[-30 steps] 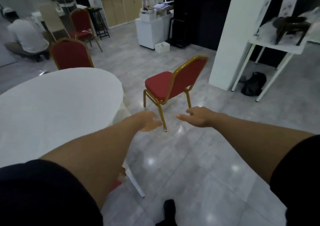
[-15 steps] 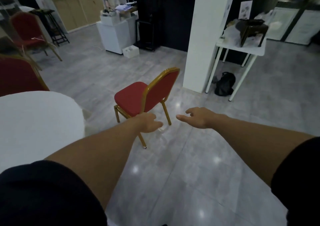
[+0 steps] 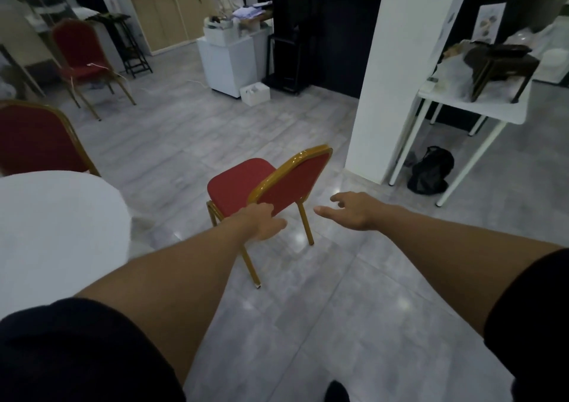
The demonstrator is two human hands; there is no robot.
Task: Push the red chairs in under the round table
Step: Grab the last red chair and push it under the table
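A red chair (image 3: 295, 183) with a gold frame stands on the floor a little right of the white round table (image 3: 61, 232), its back toward me. My left hand (image 3: 261, 221) overlaps the lower left corner of its backrest with fingers loosely curled; whether it touches or grips the frame is unclear. My right hand (image 3: 354, 210) hovers just right of the chair's back, fingers spread, holding nothing. A second red chair (image 3: 34, 139) stands at the table's far side, partly cut off by the left edge.
A third red chair (image 3: 80, 50) stands at the back left. Right of the near chair are a white pillar (image 3: 400, 78), a white side table (image 3: 492, 113) and a black bag (image 3: 431, 170) on the floor. A white cabinet (image 3: 228, 62) and small box (image 3: 255, 93) sit farther back.
The view has swung right and closer to the near chair. My left hand now overlaps its backrest corner; both arms stay stretched forward.
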